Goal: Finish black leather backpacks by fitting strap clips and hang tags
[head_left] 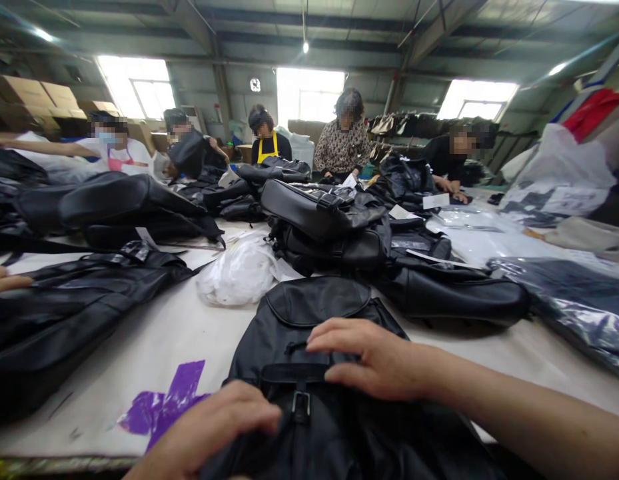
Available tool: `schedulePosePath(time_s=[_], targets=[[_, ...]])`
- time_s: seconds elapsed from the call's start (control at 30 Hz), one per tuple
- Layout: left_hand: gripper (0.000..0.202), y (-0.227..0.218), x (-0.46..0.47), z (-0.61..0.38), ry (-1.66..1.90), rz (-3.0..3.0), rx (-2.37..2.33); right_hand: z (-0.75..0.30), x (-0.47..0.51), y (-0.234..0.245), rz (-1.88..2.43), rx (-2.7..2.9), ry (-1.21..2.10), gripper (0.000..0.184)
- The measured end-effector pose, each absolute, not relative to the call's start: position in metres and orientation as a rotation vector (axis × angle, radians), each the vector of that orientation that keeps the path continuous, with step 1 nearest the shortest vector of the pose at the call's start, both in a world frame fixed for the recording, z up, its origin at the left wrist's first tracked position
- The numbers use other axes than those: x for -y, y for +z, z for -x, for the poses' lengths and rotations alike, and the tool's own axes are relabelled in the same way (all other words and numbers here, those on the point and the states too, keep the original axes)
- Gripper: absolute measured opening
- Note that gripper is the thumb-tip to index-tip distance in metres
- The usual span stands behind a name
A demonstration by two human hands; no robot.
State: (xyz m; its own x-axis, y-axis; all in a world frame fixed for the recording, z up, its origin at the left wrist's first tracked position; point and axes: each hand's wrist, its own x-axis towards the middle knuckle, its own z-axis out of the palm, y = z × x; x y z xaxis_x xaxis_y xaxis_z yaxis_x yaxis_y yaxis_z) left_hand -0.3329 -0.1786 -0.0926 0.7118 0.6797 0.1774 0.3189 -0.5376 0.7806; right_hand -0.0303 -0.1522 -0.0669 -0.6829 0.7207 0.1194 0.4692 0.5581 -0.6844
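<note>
A black leather-look backpack (309, 300) lies flat on the table in front of me, its top flap toward the far side and a strap with a square metal buckle (301, 405) at its middle. My right hand (374, 357) is over the bag's upper front, fingers stretched and thumb apart, holding nothing. On the near left side of the same bag is my left hand (224, 427), slightly blurred; its fingers reach toward the buckle and are not closed on anything visible. The lower part of the bag runs out of the picture.
Black bags (329, 220) are piled beyond mine. White crumpled plastic (236, 270) and purple tape (169, 403) are on the table (204, 333). Another black backpack (79, 313), touched by another person's hand (6, 280), lies left. Plastic-wrapped goods (569, 293) lie right. Several co-workers stand across.
</note>
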Motion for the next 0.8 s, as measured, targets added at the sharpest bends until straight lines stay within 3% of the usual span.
schedulePosePath(time_s=[0.13, 0.23, 0.33, 0.5, 0.67, 0.8], targets=[[0.045, -0.137, 0.159, 0.363, 0.632, -1.479, -1.499, -0.024, 0.152, -0.093, 1.569, 1.833, 0.772, 0.029], [0.058, -0.165, 0.145, 0.362, 0.638, -1.259, -1.561, -0.062, 0.162, -0.132, 1.868, 1.585, 0.762, 0.038], [0.054, -0.170, 0.136, 0.344, 0.651, -1.146, -1.504, -0.089, 0.179, -0.168, 1.954, 1.411, 0.844, 0.047], [0.048, -0.163, 0.126, 0.310, 0.565, -0.790, -1.138, -0.110, 0.198, -0.204, 1.806, 1.122, 1.027, 0.052], [0.052, -0.167, 0.119, 0.296, 0.641, -0.722, -1.092, -0.108, 0.203, -0.226, 1.390, 0.668, 1.366, 0.056], [0.048, -0.130, 0.114, 0.295, 0.666, -0.762, -1.087, -0.102, 0.203, -0.226, 1.050, 0.460, 1.541, 0.055]])
